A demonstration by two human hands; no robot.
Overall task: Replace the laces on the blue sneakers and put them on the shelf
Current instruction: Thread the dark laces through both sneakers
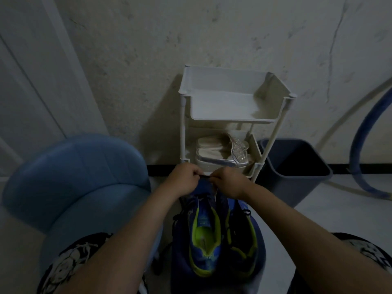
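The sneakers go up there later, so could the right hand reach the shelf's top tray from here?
Probably yes. The top tray stands straight ahead above the right hand, with nothing between them. The hand would first have to let go of the black lace it pinches.

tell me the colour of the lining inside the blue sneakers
The lining is lime green, shown best in the head view.

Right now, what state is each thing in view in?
left hand, pinching the black lace
right hand, pinching the same lace
blue sneakers, side by side, off the shelf
shelf, upright; silver shoes on its lower tier
bin, upright, uncovered
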